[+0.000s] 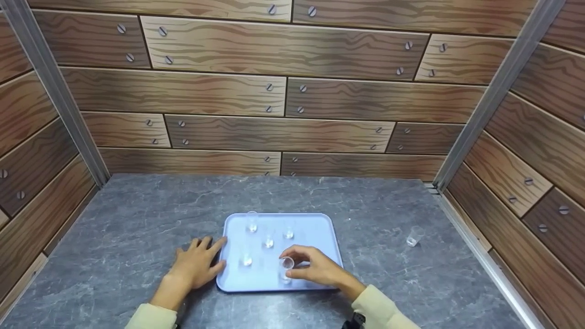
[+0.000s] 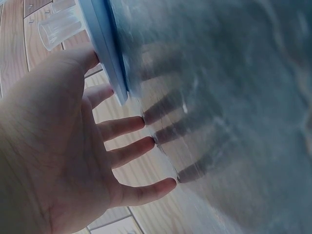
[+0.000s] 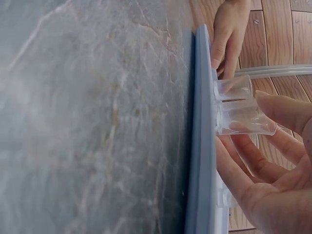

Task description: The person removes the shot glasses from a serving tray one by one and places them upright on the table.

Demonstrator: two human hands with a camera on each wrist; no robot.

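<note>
A light blue tray [image 1: 315, 224] lies on the grey marbled table. My right hand [image 1: 315, 267] holds a small clear plastic cup [image 1: 286, 273] between thumb and fingers over the tray's front right part. In the right wrist view this cup [image 3: 243, 118] has its base at the tray surface; I cannot tell whether it bears weight there. Spread fingers of my left hand [image 1: 194, 265] rest at the tray's left edge, with thumb and index finger touching the rim [image 2: 105, 48]. Several similar cups stand upright on the tray, among them a back left cup [image 1: 252, 223] and a front left one [image 1: 247, 259].
Another clear cup [image 1: 414, 236] is on the table to the right, apart from the tray. Wood-patterned walls [image 1: 283, 96] enclose the back and both sides. A metal rail [image 1: 484, 256] runs along the table's right edge.
</note>
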